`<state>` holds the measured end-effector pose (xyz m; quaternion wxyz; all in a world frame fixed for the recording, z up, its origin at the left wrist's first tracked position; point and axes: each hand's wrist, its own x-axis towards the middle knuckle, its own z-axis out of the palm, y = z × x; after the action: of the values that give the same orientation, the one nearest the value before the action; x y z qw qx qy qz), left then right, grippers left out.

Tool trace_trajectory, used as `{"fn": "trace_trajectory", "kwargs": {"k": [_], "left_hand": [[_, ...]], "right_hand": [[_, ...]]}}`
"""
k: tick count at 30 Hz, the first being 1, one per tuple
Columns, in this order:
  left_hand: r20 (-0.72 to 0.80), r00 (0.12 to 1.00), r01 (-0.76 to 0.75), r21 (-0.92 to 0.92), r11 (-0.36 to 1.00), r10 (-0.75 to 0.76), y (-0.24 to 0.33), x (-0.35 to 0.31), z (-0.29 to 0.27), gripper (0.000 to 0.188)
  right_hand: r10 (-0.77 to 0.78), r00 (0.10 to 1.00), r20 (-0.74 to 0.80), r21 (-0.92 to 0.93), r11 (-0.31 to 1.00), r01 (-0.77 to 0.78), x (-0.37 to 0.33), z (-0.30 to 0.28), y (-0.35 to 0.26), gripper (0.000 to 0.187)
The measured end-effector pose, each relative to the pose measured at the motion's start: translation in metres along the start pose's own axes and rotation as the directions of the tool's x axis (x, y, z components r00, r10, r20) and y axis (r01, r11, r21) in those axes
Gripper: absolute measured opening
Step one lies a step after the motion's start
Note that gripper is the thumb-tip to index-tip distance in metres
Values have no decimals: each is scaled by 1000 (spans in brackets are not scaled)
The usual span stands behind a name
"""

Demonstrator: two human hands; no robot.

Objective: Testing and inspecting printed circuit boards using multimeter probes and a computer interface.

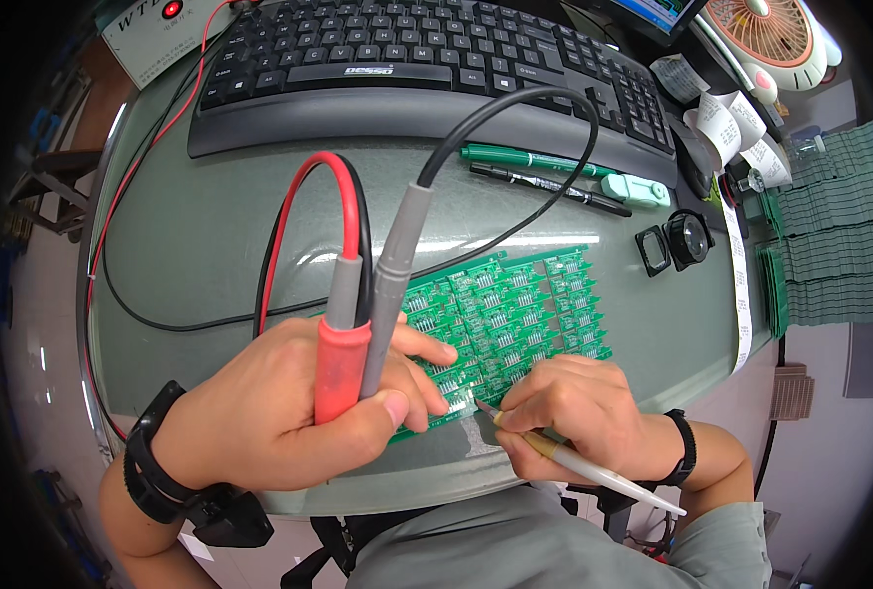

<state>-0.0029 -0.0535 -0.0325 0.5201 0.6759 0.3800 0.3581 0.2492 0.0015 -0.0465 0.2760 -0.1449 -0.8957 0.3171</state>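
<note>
A panel of green circuit boards lies on the table in front of me, with rows of small parts on it. My left hand is closed around two test probes, one with a red grip and one with a grey grip. Its fingertips rest on the left part of the panel, and the probe tips are hidden. Between the fingers of my right hand is a slim pen-shaped tool with a whitish shaft and a tan grip. Its dark tip meets the panel's near edge.
Beyond the panel stands a black keyboard. A green marker, a black marker and a magnifier loupe lie to the right. Stacked green boards fill the far right. Red and black leads loop over the left side.
</note>
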Motion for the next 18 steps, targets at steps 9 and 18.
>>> {"fn": "trace_trajectory", "kwargs": {"k": [9,18], "left_hand": [[-9,1000,-5,0,1000,5,0,0,0,19],[-1,1000,24,13,1000,-24,3,0,0,21]], "right_hand": [[5,999,43,-19,1000,-4,0,-2,0,23],[-131,991,32,-185,973,135,-5,2,2,23]]}}
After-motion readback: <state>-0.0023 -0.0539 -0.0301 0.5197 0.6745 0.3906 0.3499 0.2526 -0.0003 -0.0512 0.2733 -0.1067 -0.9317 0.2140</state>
